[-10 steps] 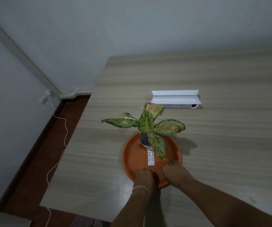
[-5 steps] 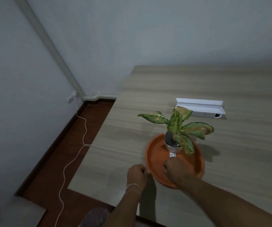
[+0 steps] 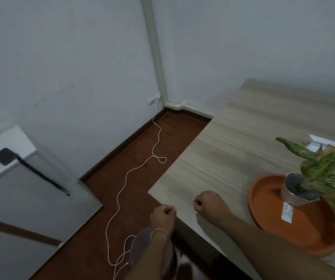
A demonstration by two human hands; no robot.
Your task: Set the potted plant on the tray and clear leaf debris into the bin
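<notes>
A grey cabinet (image 3: 27,190) fills the lower left of the frame, a white cord (image 3: 134,174) trailing across the floor beside it. At bottom centre, the left hand (image 3: 163,216) and right hand (image 3: 208,203) are both curled into fists — contents hidden. At right, the potted plant (image 3: 316,174) stands on the orange tray (image 3: 283,223) on the table (image 3: 233,148).

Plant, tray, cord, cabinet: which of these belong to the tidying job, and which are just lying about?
Part of the job:
potted plant, standing on the orange tray
left hand and right hand, both closed in fists

Just lying about:
white cord on the floor
grey cabinet
white box behind the plant

No bin in view.
</notes>
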